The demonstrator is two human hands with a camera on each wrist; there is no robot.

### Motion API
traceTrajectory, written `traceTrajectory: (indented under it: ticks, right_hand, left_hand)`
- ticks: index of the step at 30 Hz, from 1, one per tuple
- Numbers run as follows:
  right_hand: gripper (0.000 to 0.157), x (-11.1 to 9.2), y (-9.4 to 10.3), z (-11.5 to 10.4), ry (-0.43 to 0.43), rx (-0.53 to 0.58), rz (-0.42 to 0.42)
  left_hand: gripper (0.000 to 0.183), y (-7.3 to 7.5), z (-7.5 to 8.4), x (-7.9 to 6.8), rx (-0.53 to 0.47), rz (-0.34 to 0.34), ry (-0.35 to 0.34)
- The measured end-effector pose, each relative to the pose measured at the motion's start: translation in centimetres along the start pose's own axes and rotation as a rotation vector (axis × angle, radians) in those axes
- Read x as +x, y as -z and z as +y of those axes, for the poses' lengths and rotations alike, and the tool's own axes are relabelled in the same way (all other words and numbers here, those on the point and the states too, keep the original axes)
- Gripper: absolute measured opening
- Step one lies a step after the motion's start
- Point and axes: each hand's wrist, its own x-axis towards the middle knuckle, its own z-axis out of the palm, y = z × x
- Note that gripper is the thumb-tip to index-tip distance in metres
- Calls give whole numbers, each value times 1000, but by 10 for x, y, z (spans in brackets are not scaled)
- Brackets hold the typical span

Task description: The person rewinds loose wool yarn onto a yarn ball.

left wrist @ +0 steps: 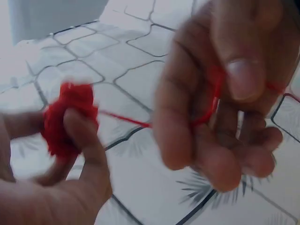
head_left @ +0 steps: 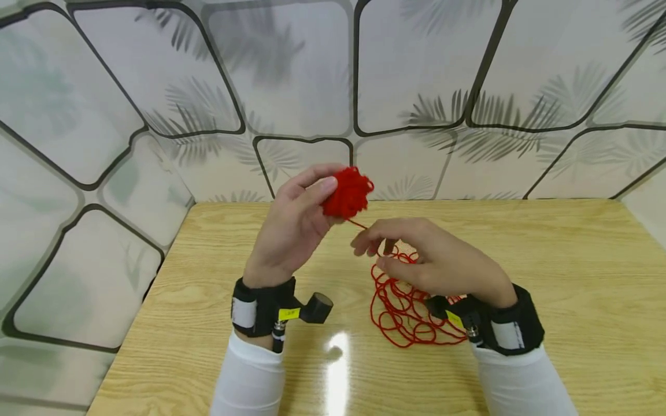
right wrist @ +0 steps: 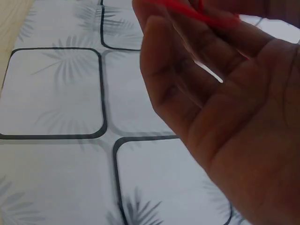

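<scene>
A small ball of red yarn (head_left: 350, 193) is pinched between the thumb and fingers of my left hand (head_left: 296, 222), raised above the table. From the ball, a taut red strand (left wrist: 124, 117) runs across to my right hand (head_left: 437, 257). In the left wrist view the strand passes over the curled fingers of that hand and under its thumb, which hold it. Beneath the right hand, a loose tangle of red yarn (head_left: 400, 318) lies in loops on the table, partly hidden by the hand and wrist. The right wrist view catches only a blurred strand (right wrist: 187, 9) at its top.
The light wooden table (head_left: 182, 323) reaches back to a wall (head_left: 302, 81) patterned with dark outlines and grey leaves. Each wrist wears a black strap with a small camera; the left camera (head_left: 317, 308) juts out over the table.
</scene>
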Motion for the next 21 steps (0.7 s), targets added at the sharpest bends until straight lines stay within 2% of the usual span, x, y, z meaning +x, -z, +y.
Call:
traceTrajectory:
  ticks: [2, 4, 6, 7, 10, 11, 13, 16, 19, 21]
  right_hand:
    - [27, 1, 2, 5, -43, 8, 77]
    - [26, 2, 3, 8, -79, 22, 183]
    - [24, 2, 3, 9, -109, 45, 296]
    - [23, 3, 3, 9, -109, 55, 349]
    - [20, 4, 2, 5, -107, 77, 471]
    - [19, 4, 1, 4, -95, 73, 496]
    - [18, 4, 0, 0, -51, 62, 513]
    - [20, 3, -2, -8, 20, 46, 492]
    - [23, 3, -4, -15, 86, -14, 446]
    - [24, 3, -5, -18, 123, -71, 410]
  left_hand:
    - [26, 0, 5, -6, 153, -116, 56]
    - [24, -1, 7, -10, 353, -202, 109]
    - [23, -4, 6, -11, 575, -231, 126]
    - [23, -6, 4, -11, 685, -218, 133]
    - [26, -9, -4, -9, 962, -115, 123]
    - [28, -10, -7, -8, 1049, -63, 106]
    - [31, -10, -13, -5, 1163, 47, 72]
    - [32, -7, -21, 0, 1234, 220, -16]
    - [29, -3, -26, 5, 1213, 377, -146]
    - [30, 0, -27, 7, 1158, 456, -238]
